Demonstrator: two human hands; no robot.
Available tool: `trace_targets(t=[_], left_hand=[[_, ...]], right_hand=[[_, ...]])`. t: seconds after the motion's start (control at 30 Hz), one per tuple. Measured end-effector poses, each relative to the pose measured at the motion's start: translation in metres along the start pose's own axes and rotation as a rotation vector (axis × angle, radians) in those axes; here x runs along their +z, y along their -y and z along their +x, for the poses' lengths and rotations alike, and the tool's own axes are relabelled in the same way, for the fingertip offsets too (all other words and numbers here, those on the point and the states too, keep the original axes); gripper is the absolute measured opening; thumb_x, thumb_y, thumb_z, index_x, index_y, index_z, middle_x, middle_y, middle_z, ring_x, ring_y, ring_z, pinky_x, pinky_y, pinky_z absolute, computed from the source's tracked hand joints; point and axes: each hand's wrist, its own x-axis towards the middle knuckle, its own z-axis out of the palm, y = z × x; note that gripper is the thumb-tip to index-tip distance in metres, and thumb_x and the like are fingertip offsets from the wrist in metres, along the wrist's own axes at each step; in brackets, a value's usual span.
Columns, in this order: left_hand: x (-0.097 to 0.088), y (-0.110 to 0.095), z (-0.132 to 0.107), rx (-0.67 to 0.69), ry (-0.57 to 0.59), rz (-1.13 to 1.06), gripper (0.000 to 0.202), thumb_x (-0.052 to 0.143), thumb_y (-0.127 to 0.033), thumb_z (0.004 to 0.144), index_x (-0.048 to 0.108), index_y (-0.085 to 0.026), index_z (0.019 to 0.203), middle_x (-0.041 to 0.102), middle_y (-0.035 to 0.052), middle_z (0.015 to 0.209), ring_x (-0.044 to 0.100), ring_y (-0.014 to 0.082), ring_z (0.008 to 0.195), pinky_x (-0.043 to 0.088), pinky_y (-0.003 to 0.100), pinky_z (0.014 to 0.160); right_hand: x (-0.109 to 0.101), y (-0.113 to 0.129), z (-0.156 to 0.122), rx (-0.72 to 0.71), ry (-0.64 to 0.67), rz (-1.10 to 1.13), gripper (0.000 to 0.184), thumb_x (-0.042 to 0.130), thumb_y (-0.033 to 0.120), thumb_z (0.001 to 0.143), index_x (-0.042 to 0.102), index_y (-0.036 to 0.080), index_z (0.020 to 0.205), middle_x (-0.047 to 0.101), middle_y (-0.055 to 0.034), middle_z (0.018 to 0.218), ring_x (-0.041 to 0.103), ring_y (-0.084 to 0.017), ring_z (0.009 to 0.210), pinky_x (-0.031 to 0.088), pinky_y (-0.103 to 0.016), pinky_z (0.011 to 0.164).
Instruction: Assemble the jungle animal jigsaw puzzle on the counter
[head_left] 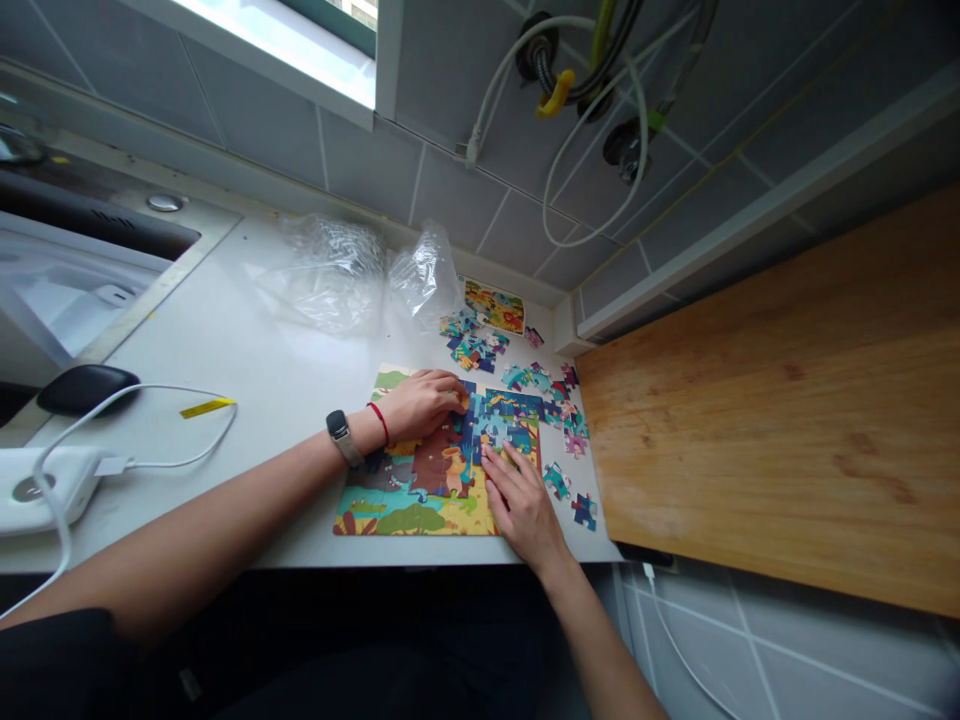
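Desk: white, carries it all; window side up top, wood panel to the R.
Wood panel: big, plain, rising beside desk's R edge.
Puzzle: mid-desk near front edge, lying flat, animal scene, under both hands. Upper R looks uneven – can't tell which pcs are seated. Prob. light, thin card: stiff per pc, but whole sheet likely bends & splits at joins if lifted. Best slid flat, palms on opp. edges, or pressed down w/ fingertips.
Clear bags: two, crumpled, behind puzzle; prob. v. light, slippery.
L hand: fingers bent, tips together on upper-mid puzzle; can't tell if a pc is pinched underneath.
R hand: fingers loosely spread, tips resting on R part of puzzle; no grip visible.
Picture card: small, colourful, flat at back, partly ringed by pcs.
Loose pcs: scattered behind & R of puzzle, some clumped. Prob. near weightless, tabs easy to crease – take by the sides, finger & thumb, not by a tab.
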Motion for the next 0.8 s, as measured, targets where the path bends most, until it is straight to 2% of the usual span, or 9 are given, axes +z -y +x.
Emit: trace_targets(t=[0.13,0.3,0.53,0.67,0.8], left_hand=[[0.001,0.0,0.0,-0.003,-0.006,-0.003,0.026,0.058,-0.009,0.094,0.078,-0.023,0.105,0.074,0.0069,0.123,0.065,0.0272,0.119,0.054,0.046,0.102],[0.003,0.001,0.0,-0.009,-0.006,-0.002,0.028,0.058,-0.008,0.093,0.078,-0.023,0.105,0.074,0.007,0.123,0.065,0.0271,0.12,0.053,0.046,0.104],[0.001,0.001,0.0,0.004,-0.012,-0.015,0.027,0.057,-0.009,0.094,0.078,-0.023,0.105,0.074,0.0083,0.123,0.065,0.0265,0.119,0.053,0.046,0.103],[0.002,0.002,0.0,-0.005,-0.007,-0.014,0.027,0.058,-0.01,0.094,0.078,-0.023,0.105,0.074,0.0074,0.123,0.064,0.0261,0.12,0.053,0.044,0.103],[0.003,0.002,0.0,-0.004,-0.001,-0.012,0.027,0.057,-0.01,0.094,0.078,-0.024,0.105,0.074,0.0071,0.124,0.064,0.0259,0.119,0.052,0.044,0.103]], right_hand=[[0.008,0.008,-0.007,0.044,-0.014,-0.037,0.058,0.054,0.009,0.098,0.056,0.027,0.153,0.06,-0.0044,0.153,0.05,-0.029,0.148,0.05,-0.054,0.117],[0.011,0.008,-0.009,0.055,-0.019,-0.013,0.053,0.053,0.009,0.098,0.06,0.024,0.149,0.061,-0.0052,0.153,0.047,-0.029,0.149,0.05,-0.053,0.117],[-0.004,-0.005,-0.002,0.128,-0.125,0.069,0.045,0.056,0.017,0.1,0.065,0.027,0.144,0.065,-0.0095,0.147,0.056,-0.03,0.141,0.052,-0.057,0.115],[-0.011,-0.015,0.006,0.151,-0.111,0.097,0.04,0.062,0.021,0.099,0.069,0.027,0.138,0.068,-0.0094,0.143,0.055,-0.031,0.141,0.049,-0.059,0.117],[-0.01,-0.02,0.011,0.156,-0.103,0.117,0.049,0.068,0.024,0.097,0.063,0.026,0.145,0.067,-0.0108,0.144,0.053,-0.032,0.142,0.048,-0.059,0.118]])
